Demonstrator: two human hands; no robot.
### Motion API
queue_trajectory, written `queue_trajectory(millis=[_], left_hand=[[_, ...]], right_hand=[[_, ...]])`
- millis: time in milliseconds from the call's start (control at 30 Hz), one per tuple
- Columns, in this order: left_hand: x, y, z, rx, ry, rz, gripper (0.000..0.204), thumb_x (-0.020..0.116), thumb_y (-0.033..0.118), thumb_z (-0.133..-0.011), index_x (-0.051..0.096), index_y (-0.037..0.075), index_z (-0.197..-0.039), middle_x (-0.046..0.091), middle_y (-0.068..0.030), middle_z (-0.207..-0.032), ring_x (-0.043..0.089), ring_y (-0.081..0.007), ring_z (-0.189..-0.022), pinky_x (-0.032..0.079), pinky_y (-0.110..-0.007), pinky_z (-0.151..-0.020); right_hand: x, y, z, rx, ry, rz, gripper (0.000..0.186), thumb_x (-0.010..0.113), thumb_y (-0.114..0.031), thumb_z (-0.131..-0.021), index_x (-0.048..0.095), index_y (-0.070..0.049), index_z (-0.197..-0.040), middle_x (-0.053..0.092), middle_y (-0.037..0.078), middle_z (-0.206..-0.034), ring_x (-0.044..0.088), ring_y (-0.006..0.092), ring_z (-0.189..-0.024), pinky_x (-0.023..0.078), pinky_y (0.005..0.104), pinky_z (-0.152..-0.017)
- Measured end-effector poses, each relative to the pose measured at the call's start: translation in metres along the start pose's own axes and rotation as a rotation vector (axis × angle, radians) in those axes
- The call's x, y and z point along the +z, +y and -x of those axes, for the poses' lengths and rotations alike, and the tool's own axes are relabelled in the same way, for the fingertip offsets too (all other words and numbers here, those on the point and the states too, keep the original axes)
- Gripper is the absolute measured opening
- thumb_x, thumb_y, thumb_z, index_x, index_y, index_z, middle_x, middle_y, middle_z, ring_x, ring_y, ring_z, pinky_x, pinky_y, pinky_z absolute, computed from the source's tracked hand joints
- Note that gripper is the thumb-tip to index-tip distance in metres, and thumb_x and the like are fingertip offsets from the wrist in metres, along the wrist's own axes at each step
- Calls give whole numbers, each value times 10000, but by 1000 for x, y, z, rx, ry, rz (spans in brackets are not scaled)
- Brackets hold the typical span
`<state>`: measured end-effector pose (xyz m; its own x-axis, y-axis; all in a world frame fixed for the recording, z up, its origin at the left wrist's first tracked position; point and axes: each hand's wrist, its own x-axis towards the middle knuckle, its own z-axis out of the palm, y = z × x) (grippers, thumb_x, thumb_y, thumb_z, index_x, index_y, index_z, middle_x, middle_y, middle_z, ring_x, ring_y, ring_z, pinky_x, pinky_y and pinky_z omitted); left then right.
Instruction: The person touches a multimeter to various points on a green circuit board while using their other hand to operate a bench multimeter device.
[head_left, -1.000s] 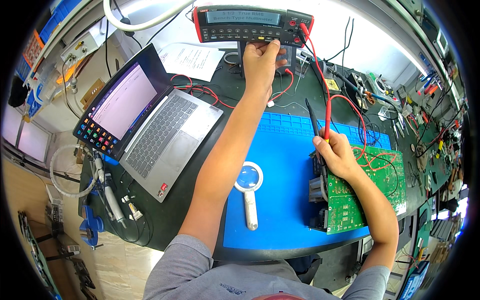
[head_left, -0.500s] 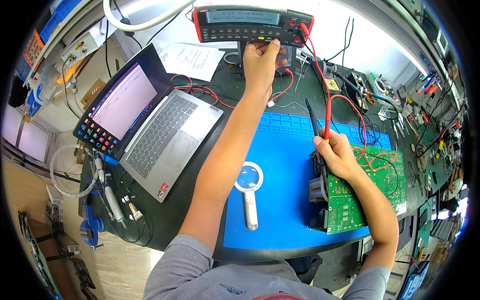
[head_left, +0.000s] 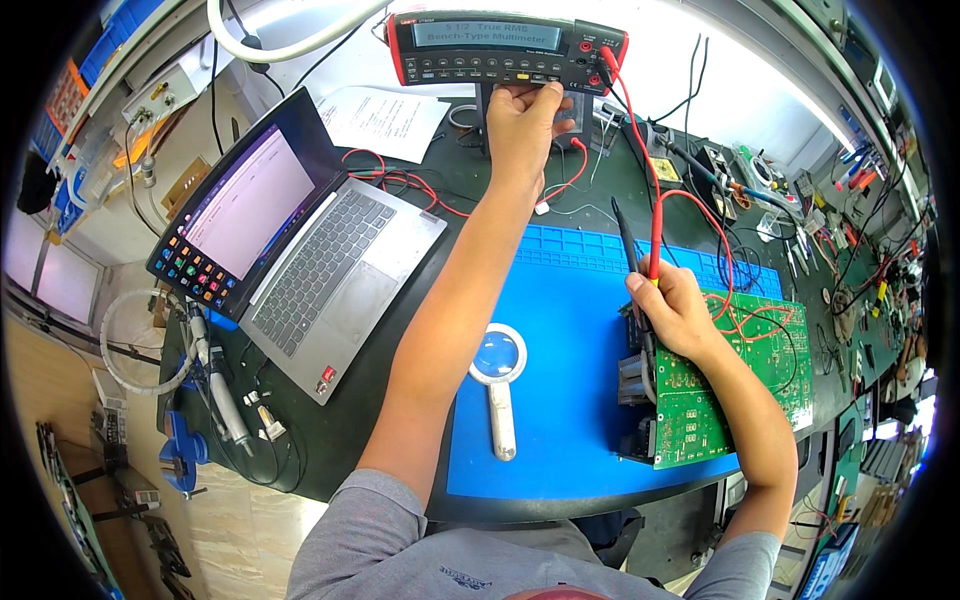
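My left hand [head_left: 522, 125] reaches up to a red-and-black bench multimeter [head_left: 490, 68] with a lit display. Its thumb presses at the lower right of the button row, and the fingers curl beneath the front edge. In my right hand [head_left: 676, 312] are two test probes held together, a red probe [head_left: 656, 240] and a black probe [head_left: 626, 232], tips pointing up. That hand is over the left part of a green circuit board [head_left: 735, 390], whose dark components show along its left side. A red lead [head_left: 640, 120] runs from the multimeter's jacks.
A blue work mat [head_left: 560, 420] lies under the board, with a white magnifying glass [head_left: 502, 410] on it. An open laptop [head_left: 340, 270] stands at left, near a printed sheet [head_left: 375, 122]. Cables and tools crowd the right side. A blue clamp [head_left: 183, 452] grips the left table edge.
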<state>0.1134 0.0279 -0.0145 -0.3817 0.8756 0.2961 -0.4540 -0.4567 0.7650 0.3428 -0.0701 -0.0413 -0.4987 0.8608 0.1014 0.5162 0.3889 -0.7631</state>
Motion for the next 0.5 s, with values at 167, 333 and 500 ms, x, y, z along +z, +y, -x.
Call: queue_trajectory(millis=[167,333,500], left_hand=[[0,0,0,1,-4,3,324,668,114,-892,516,-64,-1116,621,-165,-1067,656,-234,-951,585,-331,-736],[-1,1,0,0,-5,4,318,667,112,-892,517,-62,-1112,621,-161,-1061,655,-235,-955,586,-333,-735],[-1,-1,-1,4,-5,8,310,665,113,-894,521,-58,-1110,622,-157,-1056,655,-233,-957,585,-335,-733]], right_hand=[[0,-2,0,3,-1,3,309,577,-301,-953,599,2,-897,548,75,-575,535,158,-535,409,340,-530],[0,-2,0,-7,-1,18,305,574,-297,-956,598,2,-896,547,72,-572,539,156,-532,409,338,-524],[0,-2,0,-4,-5,3,308,577,-301,-956,598,0,-895,545,74,-571,537,158,-530,409,338,-525]])
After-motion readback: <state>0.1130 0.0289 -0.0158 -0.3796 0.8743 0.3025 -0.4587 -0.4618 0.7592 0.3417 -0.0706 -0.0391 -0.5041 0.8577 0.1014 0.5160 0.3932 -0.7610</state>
